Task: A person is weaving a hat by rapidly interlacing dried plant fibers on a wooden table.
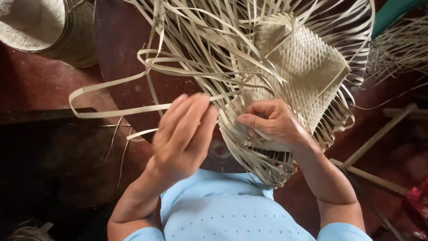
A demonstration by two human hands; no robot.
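The half-woven palm basket [303, 67] filled the upper frame, its flat plaited panel tilted up beyond the right hand's knuckles, likely so the unfinished edge faced the weaver. Its weave was a tight, pale straw checker, matte and dry, and loose strips [200, 53] sprayed from every side of it, long, flat and ribbon-like.

Under it all lay a dark brown table [120, 49], smooth, over a worn red floor [31, 85]. Far beyond the left fingertips sat a finished woven basket [49, 27], round and fine-meshed.

The right hand [272, 125] was curled shut on the basket's lower edge, thumb pressed against the bunched strips, apparently pinning the weave so it could not slip. The left hand [185, 134] was blurred, fingers held together and slightly bent, touching a single strip [116, 111]; whether they actually gripped it, I couldn't tell. That strip ran out past the fingertips and looped back on itself, springy and thin. Below both wrists, a light blue dotted shirt [232, 209].
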